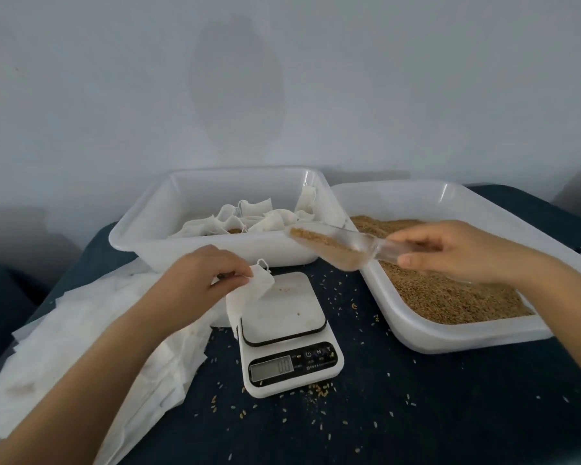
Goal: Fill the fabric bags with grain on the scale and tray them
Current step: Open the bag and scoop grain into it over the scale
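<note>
My left hand (203,273) pinches the top of an empty white fabric bag (249,297), which hangs over the left edge of the white digital scale (289,333). My right hand (457,253) grips the handle of a clear plastic scoop (329,246) loaded with brown grain, held above the gap between the two tubs, just right of the bag. The scale platform is bare apart from a few specks. A white tub (450,337) on the right holds loose grain. The white tub (141,243) behind the scale holds several filled bags.
A stack of flat white fabric bags (81,330) lies on the dark blue cloth at the left, under my left forearm. Loose grains are scattered on the cloth around the scale. A pale wall rises right behind the tubs.
</note>
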Action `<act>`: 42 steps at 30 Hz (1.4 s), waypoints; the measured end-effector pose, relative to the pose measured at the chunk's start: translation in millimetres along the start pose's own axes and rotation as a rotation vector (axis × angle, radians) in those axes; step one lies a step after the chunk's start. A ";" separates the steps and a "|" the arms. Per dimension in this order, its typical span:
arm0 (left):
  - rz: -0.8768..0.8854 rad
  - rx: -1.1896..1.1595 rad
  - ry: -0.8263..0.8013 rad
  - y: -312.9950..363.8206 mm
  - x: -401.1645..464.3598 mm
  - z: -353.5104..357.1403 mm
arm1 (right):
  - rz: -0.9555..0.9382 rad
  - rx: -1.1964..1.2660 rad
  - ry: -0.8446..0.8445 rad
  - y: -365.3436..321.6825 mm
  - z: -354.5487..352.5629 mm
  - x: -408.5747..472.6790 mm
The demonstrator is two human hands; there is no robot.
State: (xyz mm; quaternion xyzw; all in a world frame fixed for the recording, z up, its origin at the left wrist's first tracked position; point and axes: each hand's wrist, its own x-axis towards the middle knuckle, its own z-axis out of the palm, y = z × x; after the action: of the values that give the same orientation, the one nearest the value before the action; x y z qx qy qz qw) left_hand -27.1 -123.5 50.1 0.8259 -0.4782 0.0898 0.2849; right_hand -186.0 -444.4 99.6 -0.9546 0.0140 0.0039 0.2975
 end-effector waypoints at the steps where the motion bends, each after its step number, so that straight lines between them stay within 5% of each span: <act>1: -0.001 -0.001 -0.020 -1.7 0.1 -2.9 | -0.017 0.004 -0.033 -4.0 4.5 0.3; 20: 0.024 -0.061 -0.180 5.0 -0.9 14.5 | -0.097 -0.210 -0.216 -34.8 2.5 5.1; 42: -0.015 -0.073 -0.072 10.0 0.4 25.0 | -0.006 -0.381 -0.221 -88.3 -24.8 26.5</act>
State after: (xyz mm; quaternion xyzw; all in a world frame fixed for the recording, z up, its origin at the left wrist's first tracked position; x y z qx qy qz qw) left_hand -38.5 -141.5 33.6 0.8213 -0.4847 0.0405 0.2980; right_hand -157.0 -386.4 169.7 -0.9874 -0.0227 0.1100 0.1115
